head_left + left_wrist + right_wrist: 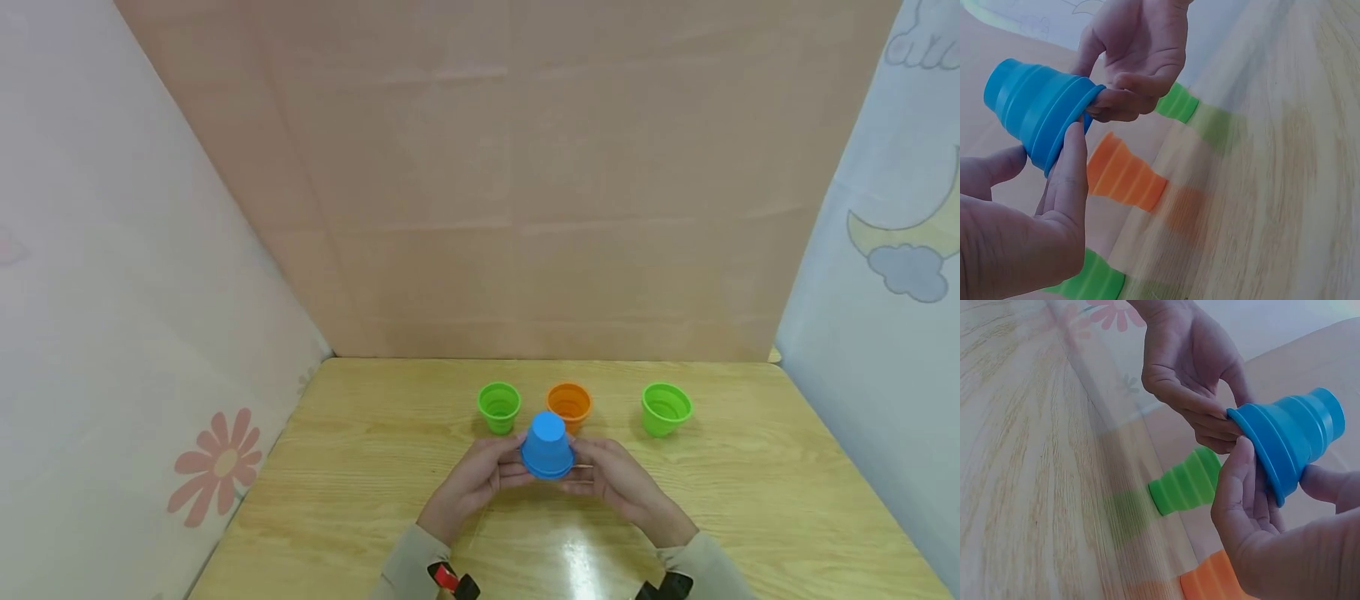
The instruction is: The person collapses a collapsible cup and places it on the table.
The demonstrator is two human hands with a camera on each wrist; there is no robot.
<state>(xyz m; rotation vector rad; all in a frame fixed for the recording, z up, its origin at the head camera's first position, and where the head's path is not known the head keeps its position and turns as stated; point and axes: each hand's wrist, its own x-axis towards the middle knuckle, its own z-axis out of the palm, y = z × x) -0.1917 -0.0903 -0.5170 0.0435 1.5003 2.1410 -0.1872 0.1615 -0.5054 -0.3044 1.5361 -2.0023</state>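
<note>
A blue ribbed collapsible cup (547,446) is held upside down above the table, its narrow base up and its wide rim down. My left hand (476,478) grips it from the left, thumb on the side wall and fingers under the rim. From the right, my right hand (621,478) holds the same rim, again with the thumb on the wall. Both wrist views show the blue cup (1041,112) between the two hands. Behind it an orange cup (569,403) stands upright, partly covered by the blue one in the head view.
One green cup (498,407) stands upright left of the orange cup, and another green cup (666,408) stands farther right. All are near the back of the wooden table (360,467). A brown sheet (510,208) rises behind the table, with pale patterned walls on both sides.
</note>
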